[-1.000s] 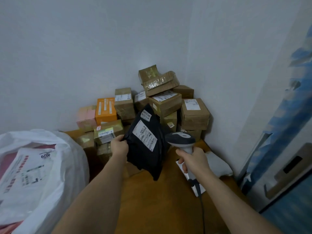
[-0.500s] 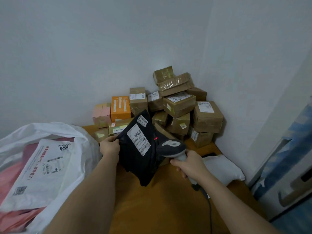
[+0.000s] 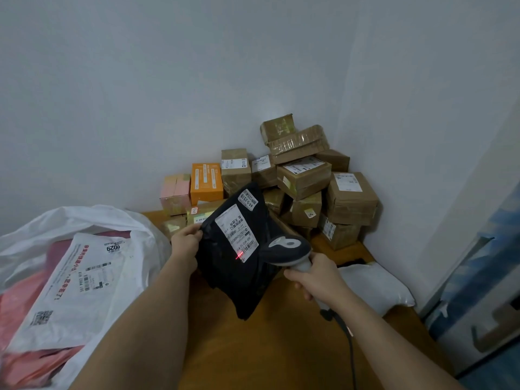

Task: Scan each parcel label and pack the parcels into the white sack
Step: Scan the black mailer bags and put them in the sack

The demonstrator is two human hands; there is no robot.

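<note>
Left hand (image 3: 185, 243) grip pinching black parcel (image 3: 239, 266) edge, right hand (image 3: 315, 280) grip wrapped around scanner (image 3: 287, 249) handle, red beam on label (image 3: 236, 233)

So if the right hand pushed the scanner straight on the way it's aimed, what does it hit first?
Most likely the black parcel held by the left hand: the scanner in the right hand throws its red line on that parcel's label.

Left hand (image 3: 184, 243) grips black parcel (image 3: 239, 266); right hand (image 3: 315, 278) grips scanner (image 3: 287, 249).
</note>
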